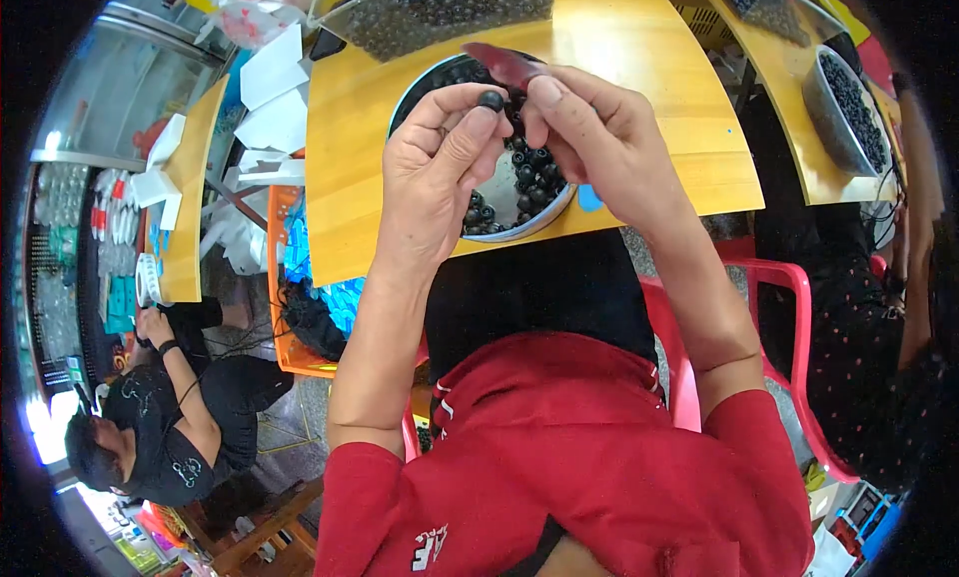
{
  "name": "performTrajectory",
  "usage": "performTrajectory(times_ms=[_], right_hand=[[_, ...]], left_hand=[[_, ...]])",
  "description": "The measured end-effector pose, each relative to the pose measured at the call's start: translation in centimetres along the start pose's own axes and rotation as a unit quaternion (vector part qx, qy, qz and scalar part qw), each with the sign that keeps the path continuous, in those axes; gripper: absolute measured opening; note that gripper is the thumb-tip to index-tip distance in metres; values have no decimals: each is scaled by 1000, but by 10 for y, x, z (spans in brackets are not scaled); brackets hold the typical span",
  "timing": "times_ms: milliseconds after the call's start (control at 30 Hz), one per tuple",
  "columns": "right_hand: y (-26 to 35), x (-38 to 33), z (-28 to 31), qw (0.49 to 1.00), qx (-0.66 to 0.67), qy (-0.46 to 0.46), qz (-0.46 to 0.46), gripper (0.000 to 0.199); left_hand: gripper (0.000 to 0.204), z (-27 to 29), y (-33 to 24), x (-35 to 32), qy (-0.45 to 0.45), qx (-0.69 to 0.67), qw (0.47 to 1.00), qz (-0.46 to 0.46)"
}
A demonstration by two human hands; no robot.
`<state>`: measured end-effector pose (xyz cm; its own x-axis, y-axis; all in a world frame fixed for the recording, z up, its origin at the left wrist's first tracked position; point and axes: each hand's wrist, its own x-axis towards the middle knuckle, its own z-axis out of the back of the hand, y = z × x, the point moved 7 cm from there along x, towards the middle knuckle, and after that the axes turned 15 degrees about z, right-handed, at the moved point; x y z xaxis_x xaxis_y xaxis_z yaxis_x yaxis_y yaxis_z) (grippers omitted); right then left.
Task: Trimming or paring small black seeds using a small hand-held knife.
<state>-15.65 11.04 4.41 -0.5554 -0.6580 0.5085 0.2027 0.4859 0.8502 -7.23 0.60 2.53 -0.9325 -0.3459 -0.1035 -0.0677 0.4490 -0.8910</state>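
Between the thumb and forefinger of my left hand (440, 167) is a small, dark, round bead (490, 100). My right hand (599, 137) is close beside it, its fingers closed on a dark red, tapered, glossy piece (502, 66) whose kind I cannot make out. Both hands are raised over a round bowl (514, 233) with a pale rim, which stands at the near edge of the table. Many similar dark beads (537, 177) lie in the bowl, with part of its light bottom showing. My hands hide some of the bowl's middle.
A clear bin (440, 17) of dark beads stands at the far side of the wooden table (659, 107). On the right table is another bowl of beads (849, 112). An orange crate (290, 347) stands at the left. People sit on both sides; a pink chair (799, 367) is to my right.
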Motion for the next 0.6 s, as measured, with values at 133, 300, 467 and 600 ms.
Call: performTrajectory(times_ms=[133,300,467,600], right_hand=[[4,-2,-6,997,-59,23,46,32],[2,-2,-8,996,-76,36,43,33],[-1,-4,-7,997,-72,28,26,33],[-4,-3,-6,997,-61,44,-4,33]], left_hand=[[23,3,-1,-1,-27,14,999,-12],[23,2,-1,-1,-40,35,998,-23],[22,1,-1,-2,-60,65,996,-29],[22,3,-1,-3,-53,67,996,-41]])
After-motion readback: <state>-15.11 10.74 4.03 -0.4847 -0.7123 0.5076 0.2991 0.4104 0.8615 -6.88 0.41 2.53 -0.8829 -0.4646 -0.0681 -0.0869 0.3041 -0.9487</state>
